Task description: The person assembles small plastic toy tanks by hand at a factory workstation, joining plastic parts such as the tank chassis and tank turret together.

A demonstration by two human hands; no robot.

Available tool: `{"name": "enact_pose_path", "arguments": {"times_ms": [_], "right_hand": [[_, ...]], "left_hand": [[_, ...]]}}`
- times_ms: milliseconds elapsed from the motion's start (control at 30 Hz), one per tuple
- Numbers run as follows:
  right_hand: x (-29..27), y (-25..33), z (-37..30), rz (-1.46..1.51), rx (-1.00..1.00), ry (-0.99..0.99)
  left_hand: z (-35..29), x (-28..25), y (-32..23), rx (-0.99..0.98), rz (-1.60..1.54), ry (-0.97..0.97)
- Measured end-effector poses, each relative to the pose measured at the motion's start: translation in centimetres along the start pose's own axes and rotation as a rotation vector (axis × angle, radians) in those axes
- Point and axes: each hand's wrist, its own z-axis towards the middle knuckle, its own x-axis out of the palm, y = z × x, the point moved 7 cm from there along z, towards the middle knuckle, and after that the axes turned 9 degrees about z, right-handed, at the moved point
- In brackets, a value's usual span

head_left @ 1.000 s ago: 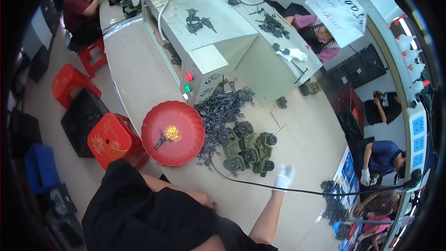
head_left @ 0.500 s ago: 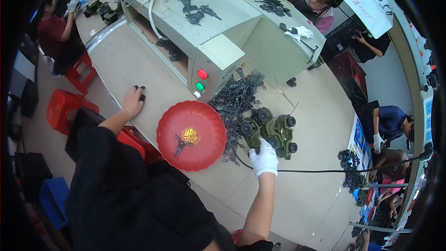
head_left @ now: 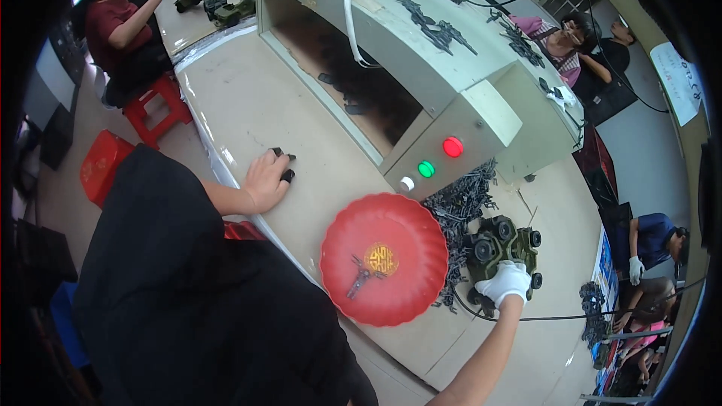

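My left hand [head_left: 265,182], with black covers on some fingertips, lies on the pale tabletop beside the machine. Nothing is in it, and its fingers are spread and slightly bent. My right hand [head_left: 505,283], in a white glove, is closed over the near part of the green toy vehicles [head_left: 502,244], which rest with black wheels up; part of its fingers is hidden. Between my hands stands a red scalloped plate [head_left: 335,259] with a small dark plastic part [head_left: 362,278] in it. A heap of dark plastic parts [head_left: 460,203] lies between the plate and the vehicles.
A pale machine [head_left: 492,116] with an open slot, a red light and a green button stands behind. More dark parts [head_left: 436,26] lie on its top. A black cable [head_left: 556,319] crosses the table at right. Co-workers sit at left and right; a red stool [head_left: 158,109] stands at left.
The view has swung, so the machine and table appear larger and farther right. My right hand has moved from the near edge of the toy vehicles onto them. My left hand still rests on the table.
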Motion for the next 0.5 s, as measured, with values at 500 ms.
{"name": "enact_pose_path", "arguments": {"times_ms": [500], "right_hand": [[-6.2,18.0,-13.5,1.925,-0.059,-0.158]], "left_hand": [[1.1,1.0,1.8,0.223,-0.566,0.272]]}}
